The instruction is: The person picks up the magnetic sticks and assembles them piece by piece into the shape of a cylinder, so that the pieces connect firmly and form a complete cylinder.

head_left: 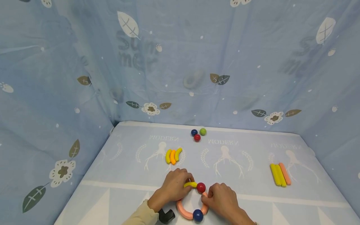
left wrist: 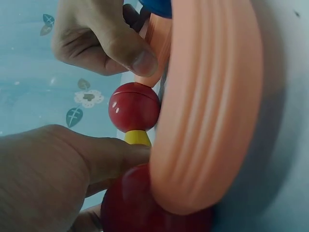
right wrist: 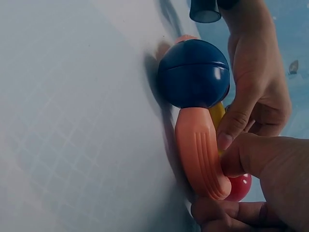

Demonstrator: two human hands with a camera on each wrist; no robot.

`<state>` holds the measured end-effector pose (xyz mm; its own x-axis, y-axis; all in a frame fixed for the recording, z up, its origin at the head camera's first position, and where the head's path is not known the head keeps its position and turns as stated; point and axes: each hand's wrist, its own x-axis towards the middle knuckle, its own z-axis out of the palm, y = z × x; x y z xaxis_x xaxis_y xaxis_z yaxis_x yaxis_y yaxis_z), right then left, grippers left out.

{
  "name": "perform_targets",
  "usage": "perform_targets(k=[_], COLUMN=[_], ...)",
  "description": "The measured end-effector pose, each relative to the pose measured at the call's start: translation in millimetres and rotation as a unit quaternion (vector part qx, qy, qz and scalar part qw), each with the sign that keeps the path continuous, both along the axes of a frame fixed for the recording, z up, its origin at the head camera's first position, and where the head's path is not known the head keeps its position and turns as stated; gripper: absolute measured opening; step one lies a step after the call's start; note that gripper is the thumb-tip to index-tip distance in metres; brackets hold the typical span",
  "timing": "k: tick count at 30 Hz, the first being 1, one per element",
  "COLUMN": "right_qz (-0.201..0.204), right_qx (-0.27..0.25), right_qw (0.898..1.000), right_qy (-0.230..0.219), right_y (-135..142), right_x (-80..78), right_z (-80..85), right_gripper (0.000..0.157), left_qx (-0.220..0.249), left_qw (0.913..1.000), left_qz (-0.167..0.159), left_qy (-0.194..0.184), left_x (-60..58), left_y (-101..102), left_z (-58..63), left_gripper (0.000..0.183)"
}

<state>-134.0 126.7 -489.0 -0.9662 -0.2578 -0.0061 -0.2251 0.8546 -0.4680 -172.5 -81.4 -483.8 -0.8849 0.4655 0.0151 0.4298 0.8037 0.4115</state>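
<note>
A ring of curved rods and balls lies on the table in front of me. My left hand (head_left: 176, 185) pinches its short yellow curved rod (head_left: 191, 184), which meets a red ball (head_left: 201, 187). On the other side, my right hand (head_left: 223, 201) grips a salmon-coloured curved rod (right wrist: 200, 150) between thumb and fingers; its ends meet that red ball and a blue ball (head_left: 198, 215). A longer salmon rod (head_left: 184, 212) runs left from the blue ball. In the left wrist view it ends at a second red ball (left wrist: 145, 208), hidden in the head view.
Beyond my left hand lie several short yellow and orange curved rods (head_left: 172, 157). Blue, green and red balls (head_left: 197, 138) sit near the back edge. Straight yellow and salmon rods (head_left: 278, 175) lie at right. A black cylindrical thing (head_left: 166, 216) is by the left wrist.
</note>
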Motion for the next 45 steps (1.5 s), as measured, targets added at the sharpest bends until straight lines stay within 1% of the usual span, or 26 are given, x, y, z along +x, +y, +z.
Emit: perform_targets(k=[8, 15, 18, 20, 23, 26, 28, 30, 34, 36, 39, 42, 45], right_qz=[-0.002, 0.010, 0.017, 0.017, 0.011, -0.001, -0.007, -0.013, -0.021, -0.029, -0.048, -0.064, -0.081], right_qx=[0.002, 0.006, 0.020, 0.031, 0.039, 0.021, 0.004, -0.010, -0.016, -0.018, -0.025, -0.037, -0.045], right_qw=[1.000, 1.000, 1.000, 0.999, 0.998, 0.999, 1.000, 1.000, 1.000, 0.999, 0.998, 0.997, 0.996], right_qy=[0.006, -0.012, 0.001, 0.017, 0.038, 0.034, 0.024, 0.011, 0.010, 0.016, 0.024, 0.012, -0.004], right_y=[2.2, 1.2, -0.4, -1.2, -0.6, 3.3, 7.6, 11.7, 17.9, 20.0, 23.6, 29.8, 40.8], right_x=[-0.3, -0.5, -2.5, -5.0, -10.5, -15.9, -18.2, -19.5, -23.0, -26.6, -33.2, -37.5, -40.7], right_z=[-0.6, 3.9, 5.0, 4.9, 4.2, 3.1, 2.8, 2.3, 1.3, 0.8, 0.2, -1.1, 0.1], right_gripper=[0.035, 0.038, 0.039, 0.037, 0.031, 0.022, 0.020, 0.019, 0.017, 0.016, 0.016, 0.015, 0.018], left_qx=[0.013, 0.025, 0.026, 0.027, 0.037, 0.054, 0.063, 0.066, 0.063, 0.060, 0.058, 0.055, 0.050], left_qw=[0.9999, 0.9996, 0.9996, 0.9996, 0.9986, 0.9957, 0.9940, 0.9930, 0.9926, 0.9924, 0.9921, 0.9926, 0.9925], left_qz=[0.003, -0.012, -0.011, 0.003, 0.038, 0.075, 0.090, 0.097, 0.102, 0.105, 0.108, 0.107, 0.110], left_qy=[-0.008, -0.007, -0.003, 0.002, 0.007, 0.006, 0.007, 0.011, 0.019, 0.026, 0.027, 0.009, -0.014], left_x=[0.0, -1.1, -1.1, -0.7, 1.6, 4.9, 6.5, 6.9, 1.7, -3.0, -11.5, -18.3, -21.3], left_y=[1.4, -1.7, -3.6, -3.9, -1.6, 3.6, 7.7, 11.6, 20.5, 25.3, 32.9, 39.1, 41.1], left_z=[-2.0, -2.6, -3.1, -4.0, -5.5, -7.4, -8.5, -9.3, -10.9, -11.5, -10.7, -8.4, -5.8], left_gripper=[0.013, 0.012, 0.012, 0.011, 0.012, 0.015, 0.016, 0.016, 0.016, 0.016, 0.016, 0.016, 0.016])
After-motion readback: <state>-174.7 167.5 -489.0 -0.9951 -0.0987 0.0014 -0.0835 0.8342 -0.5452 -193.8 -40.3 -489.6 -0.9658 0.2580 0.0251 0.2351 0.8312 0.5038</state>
